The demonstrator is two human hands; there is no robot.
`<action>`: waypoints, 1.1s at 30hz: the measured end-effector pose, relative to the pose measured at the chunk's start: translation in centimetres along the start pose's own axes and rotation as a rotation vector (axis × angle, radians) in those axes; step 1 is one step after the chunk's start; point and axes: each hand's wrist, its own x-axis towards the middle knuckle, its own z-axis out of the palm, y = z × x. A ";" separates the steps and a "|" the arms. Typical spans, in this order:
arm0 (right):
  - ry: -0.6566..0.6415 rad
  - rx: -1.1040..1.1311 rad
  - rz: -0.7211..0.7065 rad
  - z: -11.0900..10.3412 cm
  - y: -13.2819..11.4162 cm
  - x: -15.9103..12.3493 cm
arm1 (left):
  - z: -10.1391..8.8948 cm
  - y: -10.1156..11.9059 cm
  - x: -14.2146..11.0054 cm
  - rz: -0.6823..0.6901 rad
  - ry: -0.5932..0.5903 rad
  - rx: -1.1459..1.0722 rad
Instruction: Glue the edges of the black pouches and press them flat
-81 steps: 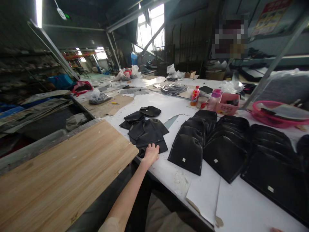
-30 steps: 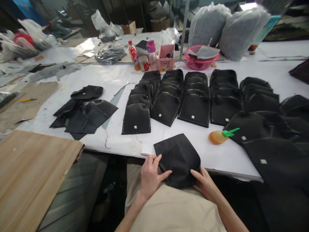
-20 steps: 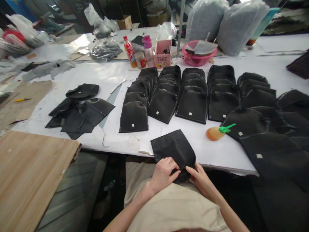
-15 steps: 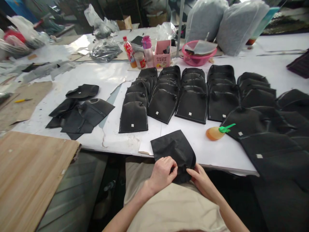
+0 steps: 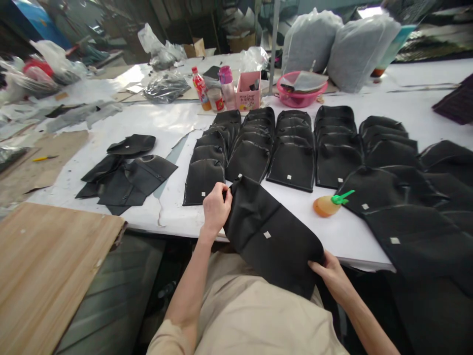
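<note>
A black leather-like panel [image 5: 273, 236] with a small pale square on it is stretched between my hands above my lap and the table's front edge. My left hand [image 5: 217, 206] is closed on its upper left corner. At its right edge, my right hand [image 5: 330, 272] pinches the material with the thumb on top; the other fingers are partly hidden beneath. Just beyond the panel, overlapping rows of similar black pieces [image 5: 291, 162] lie on the white table [image 5: 258, 209]. Right of the panel sits an orange glue bottle [image 5: 326, 206] with a green top.
Loose black pieces [image 5: 127, 182] lie in a pile at the left. A wooden board [image 5: 55, 266] stands at the near left. Along the back are a red-capped drink bottle [image 5: 201, 88], a pink box [image 5: 248, 91] and a pink basin [image 5: 301, 93]. More black pieces [image 5: 417, 231] overhang the right edge.
My left hand has moved up and left, and my right hand slightly right and down. The panel, bunched between close hands before, is now spread out with its pale square showing.
</note>
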 end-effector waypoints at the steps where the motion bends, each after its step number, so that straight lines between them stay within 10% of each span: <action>1: 0.009 0.018 0.009 -0.4 0.0 -0.1 | 0.3 0.0 0.3 0.006 -0.019 0.033; 8: 0.137 0.124 0.001 -1.0 0.7 -0.4 | -3.0 3.1 -4.9 0.175 0.271 -0.118; 13: 0.121 0.167 -0.022 -0.4 0.8 -0.2 | -4.6 5.2 -9.1 0.388 -0.213 -0.339; 20: 0.133 0.286 -0.009 0.6 1.3 0.2 | -0.2 2.0 -10.2 -0.164 -0.530 -0.900; 25: 0.166 0.409 0.025 3.0 1.2 0.6 | 2.2 2.8 -11.7 -0.488 -0.465 -1.344; 33: 0.173 0.087 -0.044 5.4 0.0 0.9 | 3.6 4.7 -12.2 -0.806 -0.417 -1.365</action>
